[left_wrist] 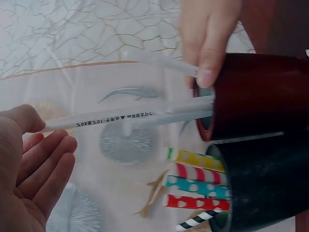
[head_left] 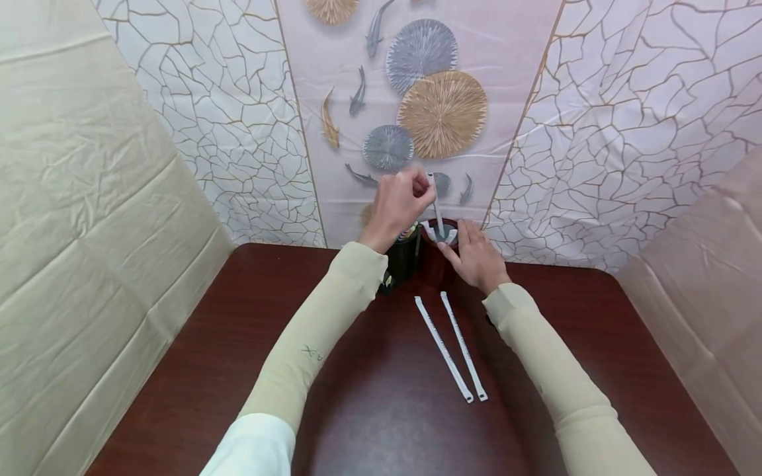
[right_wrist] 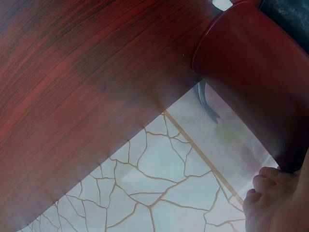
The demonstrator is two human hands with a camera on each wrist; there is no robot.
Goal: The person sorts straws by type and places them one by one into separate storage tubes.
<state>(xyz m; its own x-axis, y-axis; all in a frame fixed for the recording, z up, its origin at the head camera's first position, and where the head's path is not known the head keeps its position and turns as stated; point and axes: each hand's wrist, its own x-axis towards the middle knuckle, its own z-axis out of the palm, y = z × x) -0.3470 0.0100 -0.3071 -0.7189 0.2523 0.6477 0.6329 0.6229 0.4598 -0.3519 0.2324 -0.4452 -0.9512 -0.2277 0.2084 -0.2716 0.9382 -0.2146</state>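
In the head view my left hand [head_left: 395, 203] pinches the upper end of a white paper-wrapped straw [head_left: 439, 217]. The straw's lower end dips into a dark red cup [head_left: 436, 266] at the back of the table. Dark print runs along the wrapper in the left wrist view, and other white wrapped straws [left_wrist: 166, 117] lean out of the same cup. My right hand [head_left: 476, 256] holds the cup at its rim, thumb on the near side and fingers on the far right. From the right wrist, the cup's side [right_wrist: 251, 63] shows with my curled fingers at its rim.
Left of the red cup, close against it, stands a black cup [left_wrist: 265, 181] of patterned straws [left_wrist: 195, 181]. Two white wrapped straws, a left one [head_left: 443, 349] and a right one [head_left: 462, 345], lie on the brown table [head_left: 369, 410]. Patterned cloth [head_left: 238, 132] hangs behind.
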